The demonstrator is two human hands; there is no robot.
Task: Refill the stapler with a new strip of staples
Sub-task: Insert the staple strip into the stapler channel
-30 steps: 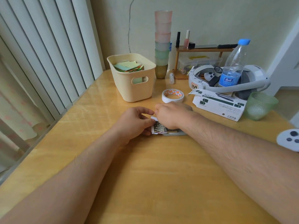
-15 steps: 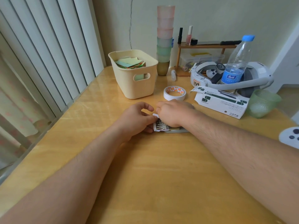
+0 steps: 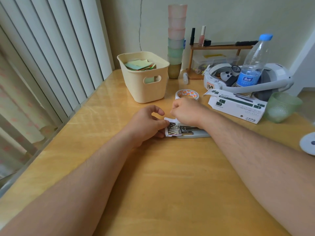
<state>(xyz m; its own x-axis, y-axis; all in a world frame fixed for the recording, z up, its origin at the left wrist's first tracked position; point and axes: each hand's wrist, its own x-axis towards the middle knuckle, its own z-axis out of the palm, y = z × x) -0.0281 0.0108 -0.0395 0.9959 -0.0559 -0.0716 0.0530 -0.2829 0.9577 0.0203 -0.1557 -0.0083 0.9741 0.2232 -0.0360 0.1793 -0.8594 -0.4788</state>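
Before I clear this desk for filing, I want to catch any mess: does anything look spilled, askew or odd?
Nothing spilled. Two oddities: the water bottle stands inside the loop of the white headset, and the green-and-white carton lies with its end flap open. The left hand holds the small staple box against the stapler.

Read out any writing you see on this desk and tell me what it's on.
"149": handwritten on the orange sticker on the white headset.
"S": green logo on the white carton; its small print is unreadable.
Water bottle label: blurred.
Tape roll print: too small.
Staple box: no legible text.
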